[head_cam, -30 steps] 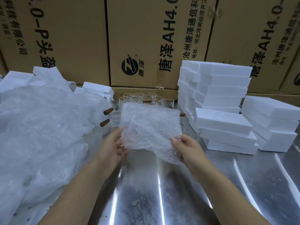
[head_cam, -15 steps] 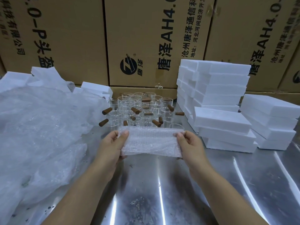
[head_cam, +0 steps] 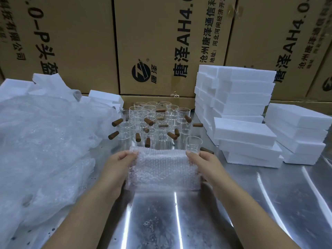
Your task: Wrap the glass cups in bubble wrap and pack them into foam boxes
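A sheet of bubble wrap (head_cam: 162, 169) lies spread low over the steel table (head_cam: 251, 203), held at both ends. My left hand (head_cam: 117, 169) grips its left edge and my right hand (head_cam: 206, 165) grips its right edge. Just behind the sheet stands a cluster of several clear glass cups (head_cam: 154, 123) with brown wooden handles. One cup (head_cam: 194, 142) stands apart at the front right, close to my right fingertips. White foam boxes (head_cam: 244, 133) are stacked to the right.
A large heap of loose bubble wrap (head_cam: 41, 150) covers the table's left side, with foam pieces (head_cam: 106, 97) behind it. More foam boxes (head_cam: 298, 133) sit at the far right. Cardboard cartons (head_cam: 161, 42) wall off the back.
The sheet was held up in front of the cups; both hands have brought it down and stretched it flat just above the table, nearer to me.
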